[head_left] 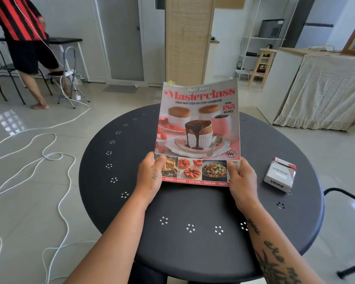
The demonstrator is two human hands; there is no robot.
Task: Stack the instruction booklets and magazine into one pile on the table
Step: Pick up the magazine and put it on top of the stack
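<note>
Two hands hold the magazine [198,128] tilted up above the round dark table [193,212], cover toward the camera: the left hand [150,177] pinches its lower left corner, thumb on the cover, and the right hand [242,181] pinches the lower right corner the same way, both forearms reaching in from below. A small white box [280,174] lies on the table to the right, well apart from the magazine. White cables [49,156] trail over the tiled floor on the left, where another person [27,37] stands by a chair [0,66].

Red-and-pink magazine [198,132], dark grey table [115,160], white box [280,175].
</note>
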